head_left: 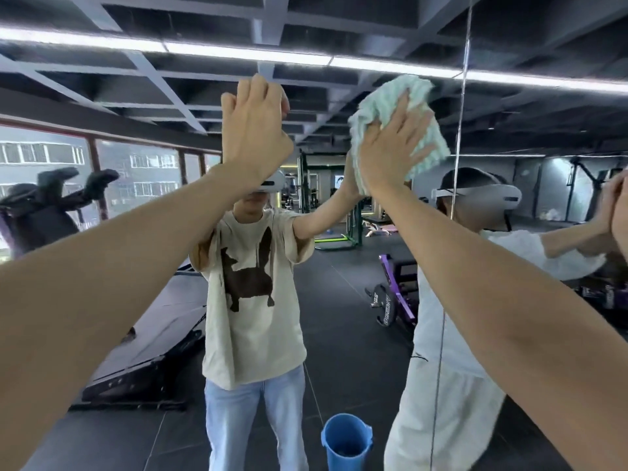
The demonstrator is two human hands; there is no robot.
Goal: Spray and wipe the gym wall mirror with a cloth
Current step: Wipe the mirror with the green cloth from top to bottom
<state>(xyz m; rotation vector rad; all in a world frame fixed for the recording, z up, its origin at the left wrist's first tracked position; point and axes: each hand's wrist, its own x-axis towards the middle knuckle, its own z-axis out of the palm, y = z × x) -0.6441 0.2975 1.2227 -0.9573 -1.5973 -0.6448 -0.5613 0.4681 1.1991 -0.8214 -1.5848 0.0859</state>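
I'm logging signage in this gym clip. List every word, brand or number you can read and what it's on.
Nothing reads clearly.
Weight plate reflected in the mirror: white lettering round its rim, too blurred to read.
Purple machine at the right edge: pale marks, too blurred.
T-shirt: a dark animal figure, no words.
Blue bucket: no label shows.

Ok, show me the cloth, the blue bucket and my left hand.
cloth (380,100): head view, striped upper left corner.
blue bucket (345,465): head view, outer wall.
left hand (255,130): head view, back of the hand.
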